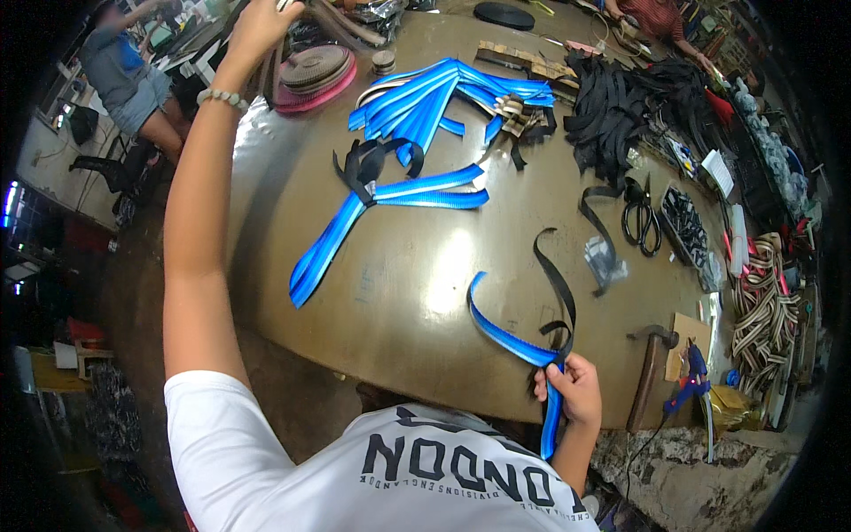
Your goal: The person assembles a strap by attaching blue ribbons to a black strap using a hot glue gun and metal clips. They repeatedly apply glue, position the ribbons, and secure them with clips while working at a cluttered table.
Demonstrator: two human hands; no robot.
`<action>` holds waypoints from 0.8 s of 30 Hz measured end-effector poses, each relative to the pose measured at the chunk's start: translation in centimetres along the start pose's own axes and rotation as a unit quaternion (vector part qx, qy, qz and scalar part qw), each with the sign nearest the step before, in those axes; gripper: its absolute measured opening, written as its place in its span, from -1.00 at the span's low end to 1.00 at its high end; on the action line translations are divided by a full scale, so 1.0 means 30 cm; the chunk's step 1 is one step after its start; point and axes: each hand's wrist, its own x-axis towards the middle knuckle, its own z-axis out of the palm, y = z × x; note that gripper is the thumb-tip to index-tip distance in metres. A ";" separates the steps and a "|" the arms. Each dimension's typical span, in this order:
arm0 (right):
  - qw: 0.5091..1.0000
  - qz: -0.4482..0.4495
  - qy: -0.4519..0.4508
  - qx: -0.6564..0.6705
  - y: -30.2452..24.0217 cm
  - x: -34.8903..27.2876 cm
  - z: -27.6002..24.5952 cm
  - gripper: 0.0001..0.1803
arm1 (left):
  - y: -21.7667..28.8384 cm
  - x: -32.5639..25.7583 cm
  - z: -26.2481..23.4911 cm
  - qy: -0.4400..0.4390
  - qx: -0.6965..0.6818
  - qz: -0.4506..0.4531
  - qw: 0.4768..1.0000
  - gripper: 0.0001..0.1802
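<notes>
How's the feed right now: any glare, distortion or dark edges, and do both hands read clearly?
Head view: white glare on the table, just left of the held strap; head view: fisheye bending toward the rim, black corners; head view: right hand fairly clear, left hand cut off by the top edge.

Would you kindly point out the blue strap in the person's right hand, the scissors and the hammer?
Blue strap (508, 344): head view, on its free, curving length.
Scissors (644, 206): head view, near the pivot above the black handle loops.
Hammer (647, 381): head view, on the wooden handle.
</notes>
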 end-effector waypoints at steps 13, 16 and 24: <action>0.997 0.047 -0.024 0.058 0.001 0.004 -0.021 -0.82 | 0.471 -0.301 0.496 -0.201 -0.236 0.124 0.942 0.22; 0.996 0.056 -0.028 0.069 0.009 -0.004 -0.027 -0.82 | 0.568 -0.220 0.625 -0.338 -0.160 0.131 0.918 0.44; 0.995 0.047 -0.034 0.075 0.005 -0.012 -0.021 -0.80 | 0.595 -0.178 0.661 -0.391 0.005 0.086 0.916 0.11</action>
